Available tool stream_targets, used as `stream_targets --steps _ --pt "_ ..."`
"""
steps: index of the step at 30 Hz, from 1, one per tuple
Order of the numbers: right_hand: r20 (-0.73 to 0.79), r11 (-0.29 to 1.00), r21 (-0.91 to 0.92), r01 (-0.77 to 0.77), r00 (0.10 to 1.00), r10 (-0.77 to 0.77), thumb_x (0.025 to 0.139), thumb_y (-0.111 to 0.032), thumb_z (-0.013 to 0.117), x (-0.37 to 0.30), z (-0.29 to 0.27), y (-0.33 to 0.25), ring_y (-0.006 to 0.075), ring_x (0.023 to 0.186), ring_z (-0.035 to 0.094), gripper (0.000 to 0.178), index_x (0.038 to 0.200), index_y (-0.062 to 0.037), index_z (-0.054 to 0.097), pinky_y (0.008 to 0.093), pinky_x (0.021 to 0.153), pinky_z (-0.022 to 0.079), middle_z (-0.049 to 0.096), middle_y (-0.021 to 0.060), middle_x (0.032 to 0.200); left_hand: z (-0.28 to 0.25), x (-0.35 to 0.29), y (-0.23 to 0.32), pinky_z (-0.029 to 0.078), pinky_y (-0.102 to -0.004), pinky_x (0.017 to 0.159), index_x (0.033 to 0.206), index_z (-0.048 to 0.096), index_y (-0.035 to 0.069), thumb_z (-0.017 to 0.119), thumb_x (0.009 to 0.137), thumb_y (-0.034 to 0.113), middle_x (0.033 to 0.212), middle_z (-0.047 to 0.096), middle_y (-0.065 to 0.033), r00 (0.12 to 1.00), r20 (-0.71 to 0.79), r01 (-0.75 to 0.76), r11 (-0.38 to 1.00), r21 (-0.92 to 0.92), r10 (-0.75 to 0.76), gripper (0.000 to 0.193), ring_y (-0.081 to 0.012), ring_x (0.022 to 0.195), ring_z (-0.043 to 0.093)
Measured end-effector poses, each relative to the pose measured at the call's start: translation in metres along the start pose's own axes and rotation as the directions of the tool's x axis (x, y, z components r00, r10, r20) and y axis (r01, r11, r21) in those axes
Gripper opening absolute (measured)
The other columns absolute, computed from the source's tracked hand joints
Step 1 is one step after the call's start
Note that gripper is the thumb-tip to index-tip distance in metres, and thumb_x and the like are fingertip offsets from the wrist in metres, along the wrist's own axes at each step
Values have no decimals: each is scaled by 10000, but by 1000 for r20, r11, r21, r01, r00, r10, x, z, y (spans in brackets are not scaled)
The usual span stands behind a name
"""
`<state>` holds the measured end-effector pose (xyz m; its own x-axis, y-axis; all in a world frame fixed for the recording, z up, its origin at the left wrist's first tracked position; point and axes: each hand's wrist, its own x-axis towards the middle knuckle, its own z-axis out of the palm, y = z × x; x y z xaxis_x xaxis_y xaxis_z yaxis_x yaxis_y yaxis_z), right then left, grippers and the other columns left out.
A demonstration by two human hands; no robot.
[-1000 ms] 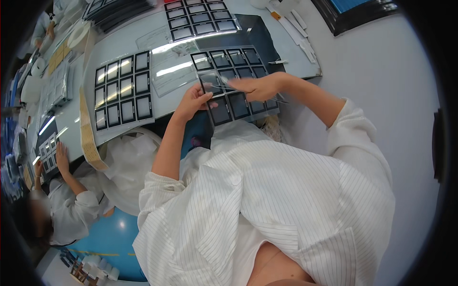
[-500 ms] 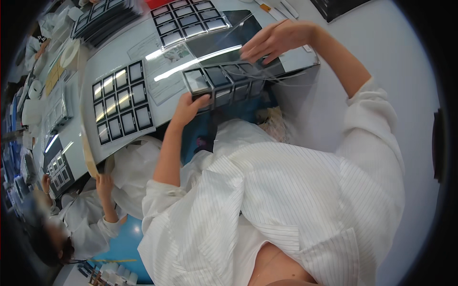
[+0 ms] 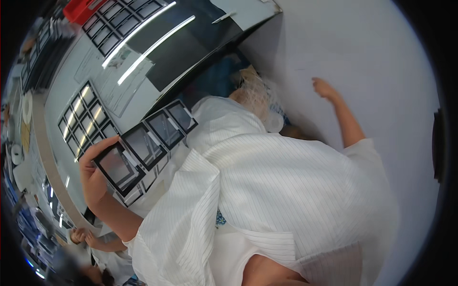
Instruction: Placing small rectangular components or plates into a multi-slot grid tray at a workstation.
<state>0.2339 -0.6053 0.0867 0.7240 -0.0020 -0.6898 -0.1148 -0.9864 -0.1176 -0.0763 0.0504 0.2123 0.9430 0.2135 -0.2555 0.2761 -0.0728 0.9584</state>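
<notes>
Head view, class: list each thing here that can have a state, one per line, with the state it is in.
left hand: shut on the tray of black-framed panels, gripping its near end.
tray of black-framed panels: lifted off the table, tilted, resting against the white coat.
right hand: empty, reaching out towards the floor.
second tray of panels: lying flat on the table.

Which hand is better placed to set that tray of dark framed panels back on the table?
Left. The left hand already holds the tray of panels beside the table; the right hand reaches away, empty.
</notes>
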Motion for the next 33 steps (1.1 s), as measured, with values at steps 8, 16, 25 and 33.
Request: stream_targets --steps 8,16,25,33 --pt "-65 935 -347 -77 996 58 807 -283 646 -21 272 -84 402 1278 374 789 1438 -43 238 425 1064 306 294 306 1418 -8 53 38 491 -203 756 1104 635 -3 606 853 76 1040 656 -65 994 -91 52 998 -27 -55 264 -116 888 622" --pt "250 515 765 385 560 -790 814 -253 690 -11 164 -254 254 1224 477 631 1344 -38 421 355 1008 390 501 138 1319 -16 92 42 565 -283 779 1215 541 -39 536 902 99 1115 625 -166 984 -154 -156 833 -531 87 342 -231 985 642" --pt "-19 79 972 223 405 -914 913 -318 583 -59 30 -420 205 1054 577 642 1410 -50 277 352 923 478 568 108 1194 50 106 -78 510 -334 911 1273 481 62 482 944 67 1211 585 -119 956 -202 -222 71 -973 211 330 -218 1090 587" --pt "72 351 913 207 765 -640 864 -397 642 15 71 -477 140 968 581 504 1199 -61 473 334 854 503 584 23 1004 103 137 -88 425 -348 1019 1297 472 59 416 969 69 1328 512 -95 983 -152 -101 -383 -918 104 333 -208 1197 516"
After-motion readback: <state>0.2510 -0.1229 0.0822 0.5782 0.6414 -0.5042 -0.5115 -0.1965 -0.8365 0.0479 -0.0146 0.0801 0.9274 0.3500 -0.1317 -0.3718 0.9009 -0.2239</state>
